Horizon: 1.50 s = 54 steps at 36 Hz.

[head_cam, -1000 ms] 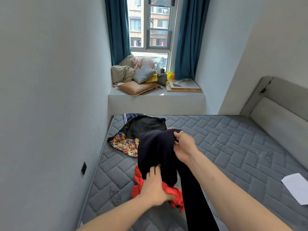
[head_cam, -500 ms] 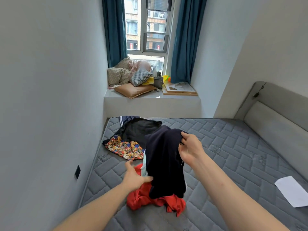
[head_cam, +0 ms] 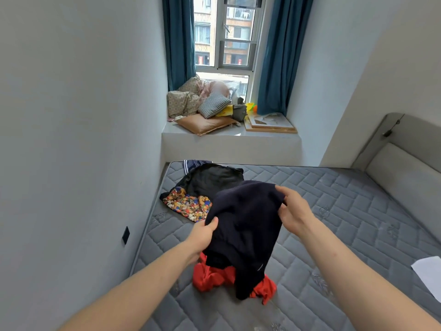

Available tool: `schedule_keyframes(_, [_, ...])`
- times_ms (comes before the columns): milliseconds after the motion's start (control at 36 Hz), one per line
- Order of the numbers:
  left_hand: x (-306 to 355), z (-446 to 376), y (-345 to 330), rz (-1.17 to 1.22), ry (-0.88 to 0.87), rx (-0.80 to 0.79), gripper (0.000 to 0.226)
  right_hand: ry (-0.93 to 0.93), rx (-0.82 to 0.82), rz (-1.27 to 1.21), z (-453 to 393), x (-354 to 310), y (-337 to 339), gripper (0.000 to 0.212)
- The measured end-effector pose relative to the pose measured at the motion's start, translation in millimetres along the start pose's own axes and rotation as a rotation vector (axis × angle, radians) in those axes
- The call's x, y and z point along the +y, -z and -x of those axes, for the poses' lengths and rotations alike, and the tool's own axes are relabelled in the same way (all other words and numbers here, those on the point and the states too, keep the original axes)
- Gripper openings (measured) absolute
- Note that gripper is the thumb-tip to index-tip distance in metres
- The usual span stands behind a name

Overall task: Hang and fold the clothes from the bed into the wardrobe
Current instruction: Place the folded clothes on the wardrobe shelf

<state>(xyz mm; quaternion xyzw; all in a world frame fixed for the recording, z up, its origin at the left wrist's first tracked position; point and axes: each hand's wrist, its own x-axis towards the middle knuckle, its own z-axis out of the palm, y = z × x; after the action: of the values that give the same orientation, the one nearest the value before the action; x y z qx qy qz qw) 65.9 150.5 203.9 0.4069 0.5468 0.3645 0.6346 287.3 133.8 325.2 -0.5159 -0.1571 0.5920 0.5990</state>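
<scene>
Hands hold one dark top [head_cam: 245, 225] up over the bed [head_cam: 334, 211], most likely to find its shape before it is hung or folded. The left hand [head_cam: 202, 235] grips the top's left edge, thumb on the cloth. The right hand [head_cam: 294, 211] pinches the top's upper right edge. The bottom of the top hangs down onto a red cloth [head_cam: 214, 277] lying on the bed right under it.

Just past the top, toward the window [head_cam: 226, 34], lie a black cloth [head_cam: 210, 177] and a flowery cloth [head_cam: 188, 204], touching each other. A bit of striped cloth [head_cam: 191, 163] peeks out behind them. These clothes are not yet put away.

Far to the right of the top, a white paper [head_cam: 429, 273] lies on the bed. Pillows [head_cam: 205, 111] sit piled under the window. No wardrobe shows here. Nothing blocks the hands, but the red cloth could get dragged along.
</scene>
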Motion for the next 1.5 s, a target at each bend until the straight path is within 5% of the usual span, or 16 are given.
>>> schedule_keyframes(83, [28,-2,11,0.038,-0.067,0.073,0.026,-0.002,0.031,0.32,-2,19,19,0.048])
schedule_keyframes(167, [48,-1,18,0.211,0.054,-0.003,0.039,0.009,-0.088,0.559,14,46,19,0.073])
schedule_keyframes(333, [54,6,22,0.29,0.184,-0.102,0.046,0.122,-0.464,0.91,60,88,6,0.057])
schedule_keyframes(528, [59,19,25,0.221,0.073,-0.381,0.04,0.27,-0.232,1.027,42,93,11,0.019])
schedule_keyframes(694, [40,22,22,-0.396,-0.083,-0.318,0.089,0.384,-0.151,0.981,28,75,2,0.014])
schedule_keyframes(806, [42,18,30,-0.772,-0.153,-0.291,0.065,0.446,-0.144,1.032,23,53,4,0.025])
schedule_keyframes(944, [65,12,45,-1.228,-0.424,-0.054,0.053,0.463,-0.202,1.135,15,33,20,0.02])
schedule_keyframes(1028, [74,-1,54,-1.448,-0.335,-0.032,0.056,0.481,-0.244,1.128,13,23,23,0.022])
schedule_keyframes(1111, [74,-17,64,-1.344,-0.165,-0.154,0.026,0.415,-0.278,1.243,12,12,30,0.041])
schedule_keyframes(1250, [93,-24,46,-1.058,-0.339,-0.126,0.016,0.352,-0.373,1.449,12,-5,65,0.076])
schedule_keyframes(1389, [122,-1,31,-1.07,-0.361,-0.356,0.034,0.521,-0.28,1.314,6,-22,106,0.029])
schedule_keyframes(1500, [111,6,17,-1.085,-0.297,-0.473,0.016,0.325,-0.32,1.139,-1,-27,133,0.011])
